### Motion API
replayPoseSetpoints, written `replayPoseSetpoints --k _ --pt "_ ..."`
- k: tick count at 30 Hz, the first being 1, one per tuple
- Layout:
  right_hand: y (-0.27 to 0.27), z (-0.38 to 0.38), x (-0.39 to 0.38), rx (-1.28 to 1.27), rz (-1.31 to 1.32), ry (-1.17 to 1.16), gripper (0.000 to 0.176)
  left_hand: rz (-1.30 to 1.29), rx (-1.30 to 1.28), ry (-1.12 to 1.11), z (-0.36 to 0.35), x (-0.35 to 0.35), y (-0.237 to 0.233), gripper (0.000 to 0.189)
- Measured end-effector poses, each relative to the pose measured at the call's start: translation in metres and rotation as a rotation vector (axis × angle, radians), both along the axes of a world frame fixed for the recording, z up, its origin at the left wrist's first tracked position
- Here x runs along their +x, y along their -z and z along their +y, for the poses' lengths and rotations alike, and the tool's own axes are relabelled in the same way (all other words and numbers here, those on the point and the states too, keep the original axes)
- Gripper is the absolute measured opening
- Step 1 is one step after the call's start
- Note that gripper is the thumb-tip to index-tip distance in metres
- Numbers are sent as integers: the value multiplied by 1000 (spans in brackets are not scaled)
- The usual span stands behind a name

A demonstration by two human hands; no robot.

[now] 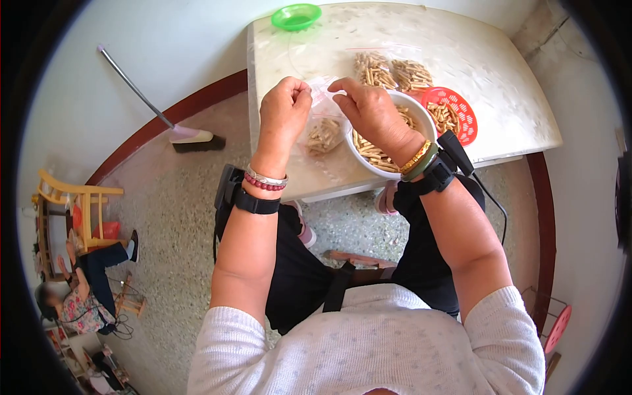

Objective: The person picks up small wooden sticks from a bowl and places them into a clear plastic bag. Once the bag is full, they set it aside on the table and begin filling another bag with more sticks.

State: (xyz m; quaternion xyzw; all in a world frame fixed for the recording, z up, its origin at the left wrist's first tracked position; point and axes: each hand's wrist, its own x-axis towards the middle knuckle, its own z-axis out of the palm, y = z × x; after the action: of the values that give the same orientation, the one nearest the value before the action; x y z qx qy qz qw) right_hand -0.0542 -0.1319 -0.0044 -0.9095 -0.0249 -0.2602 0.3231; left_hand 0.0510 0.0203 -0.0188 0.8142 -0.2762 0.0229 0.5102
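Note:
My left hand is closed in a pinch at the upper left edge of a clear plastic bag. Short tan sticks fill the lower part of this bag, which rests on the table. My right hand is at the bag's upper right, its thumb and forefinger curved with their tips apart; whether they touch the film is hard to make out. Below the right hand stands a white bowl of similar sticks, partly hidden by that hand and wrist.
Two filled plastic bags lie behind the bowl. A red perforated basket with sticks stands right. A green bowl is at the table's far left. A broom leans on the wall; another person sits left near a wooden chair.

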Motion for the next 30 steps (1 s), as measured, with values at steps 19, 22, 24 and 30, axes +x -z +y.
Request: replayPoseSetpoints --k 19,22,24,30 --pt "0 -50 -21 589 24 72 21 -46 76 121 -9 -24 -3 20" --pt "8 -82 -28 418 143 261 21 -22 105 146 -12 -31 -8 22" --pt "17 -94 -37 222 181 257 20 -20 124 168 -13 -35 -10 23" --pt "44 -101 -50 -116 420 189 10 -91 101 223 -14 -39 -14 26"
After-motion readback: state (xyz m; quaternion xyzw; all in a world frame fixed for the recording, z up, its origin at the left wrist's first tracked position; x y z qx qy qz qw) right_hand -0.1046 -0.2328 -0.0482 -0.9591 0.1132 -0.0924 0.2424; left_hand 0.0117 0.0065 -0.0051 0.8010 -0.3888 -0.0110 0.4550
